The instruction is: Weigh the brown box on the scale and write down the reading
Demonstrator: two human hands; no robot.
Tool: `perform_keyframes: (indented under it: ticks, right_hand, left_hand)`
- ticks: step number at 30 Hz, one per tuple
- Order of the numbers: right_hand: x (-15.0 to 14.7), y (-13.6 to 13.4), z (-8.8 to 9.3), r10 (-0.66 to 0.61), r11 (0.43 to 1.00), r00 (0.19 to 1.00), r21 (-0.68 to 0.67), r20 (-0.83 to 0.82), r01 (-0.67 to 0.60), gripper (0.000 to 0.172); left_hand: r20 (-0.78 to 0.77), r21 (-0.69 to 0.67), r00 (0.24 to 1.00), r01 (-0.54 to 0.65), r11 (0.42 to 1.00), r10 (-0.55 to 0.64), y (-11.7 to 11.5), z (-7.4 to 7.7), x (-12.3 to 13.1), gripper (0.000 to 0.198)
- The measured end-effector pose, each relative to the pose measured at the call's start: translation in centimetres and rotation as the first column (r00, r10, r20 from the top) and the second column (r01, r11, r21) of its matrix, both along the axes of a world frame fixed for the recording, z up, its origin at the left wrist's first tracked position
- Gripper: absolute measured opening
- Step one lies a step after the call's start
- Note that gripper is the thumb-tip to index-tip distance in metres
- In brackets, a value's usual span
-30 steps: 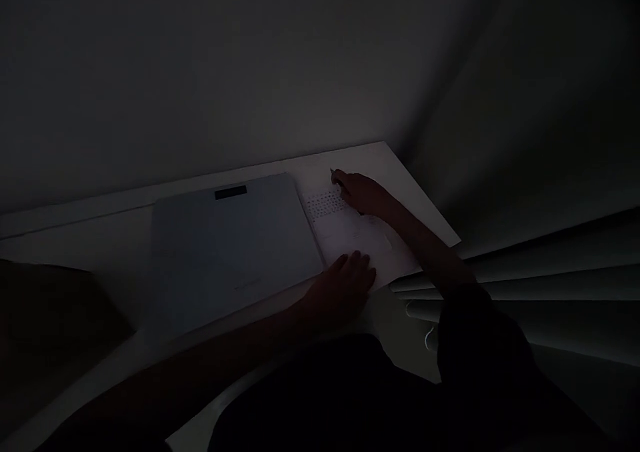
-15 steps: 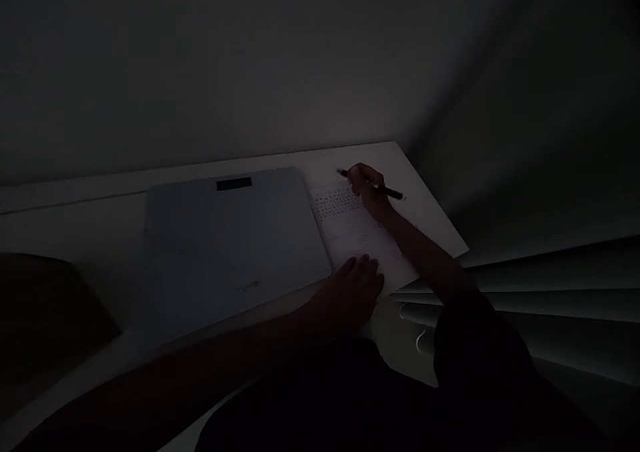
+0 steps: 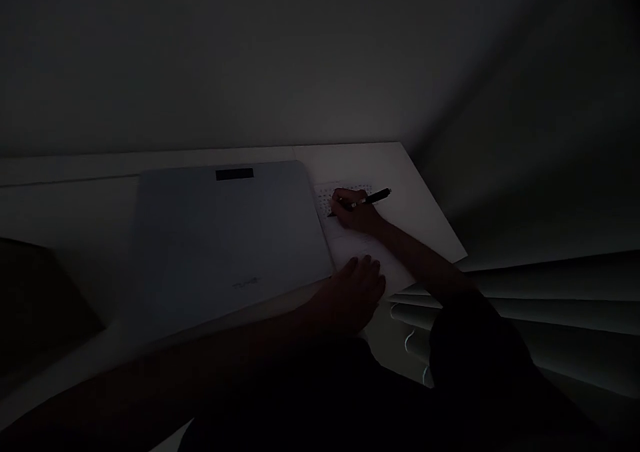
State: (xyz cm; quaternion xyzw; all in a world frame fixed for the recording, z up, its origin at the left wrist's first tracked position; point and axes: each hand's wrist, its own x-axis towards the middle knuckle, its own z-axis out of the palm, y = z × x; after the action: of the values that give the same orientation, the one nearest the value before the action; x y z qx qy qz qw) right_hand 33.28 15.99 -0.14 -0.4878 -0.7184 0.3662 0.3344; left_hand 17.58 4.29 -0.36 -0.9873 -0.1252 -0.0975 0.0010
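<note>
The pen (image 3: pixel 367 200) is black with a pale band near its middle. The sheet of paper (image 3: pixel 357 247) is white, with rows of small dark marks at its far end. The flat device (image 3: pixel 225 239) is pale blue-grey and carries a black rectangle (image 3: pixel 235 174). The desk (image 3: pixel 415 192) is white.

The rows of print on the paper sheet (image 3: pixel 361 249) are too small and dim to read. The right hand (image 3: pixel 357 216) hides some of them and the middle of the pen (image 3: pixel 374 199). The left hand (image 3: pixel 350 295) covers the sheet's near edge. At the left border, 1 dark shape (image 3: pixel 35 305) is cut off and cannot be identified.
</note>
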Motion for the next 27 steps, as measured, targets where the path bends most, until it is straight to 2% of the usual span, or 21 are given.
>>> perform_keyframes:
  ticks: [2, 6, 12, 18, 22, 27]
  right_hand:
    - [-0.1, -0.1, 0.1, -0.016, 1.000, 1.000, 0.004, 0.013, 0.016, 0.032]
    - [-0.2, -0.2, 0.0, -0.026, 0.989, 0.997, 0.147, 0.067, 0.016, 0.036]
    - [-0.3, -0.3, 0.1, -0.049, 0.999, 0.998, 0.007, 0.038, 0.049, 0.036]
    - [-0.4, 0.0, -0.2, -0.040, 0.995, 0.995, 0.090, 0.092, 0.031, 0.037]
    - [-0.3, 0.1, -0.3, -0.013, 0.997, 0.997, 0.076, 0.075, 0.007, 0.037]
    - [-0.3, 0.0, -0.2, -0.065, 0.993, 0.995, 0.099, 0.080, 0.057, 0.036]
  left_hand:
    - [-0.017, -0.003, 1.000, 0.009, 1.000, -0.009, 0.0, 0.1, 0.0, 0.048]
    - [-0.030, -0.006, 0.999, 0.012, 1.000, -0.012, 0.1, 0.4, -0.1, 0.050]
    - [-0.002, 0.000, 1.000, 0.021, 1.000, -0.021, 0.1, 0.0, 0.0, 0.049]
    - [0.060, 0.007, 0.998, 0.010, 1.000, -0.010, 0.0, -0.8, 0.1, 0.047]
    - [0.022, 0.009, 0.999, 0.022, 1.000, -0.023, 0.1, -0.5, 0.0, 0.048]
    - [-0.033, -0.011, 0.999, 0.026, 1.000, -0.026, 0.2, 0.0, -0.1, 0.049]
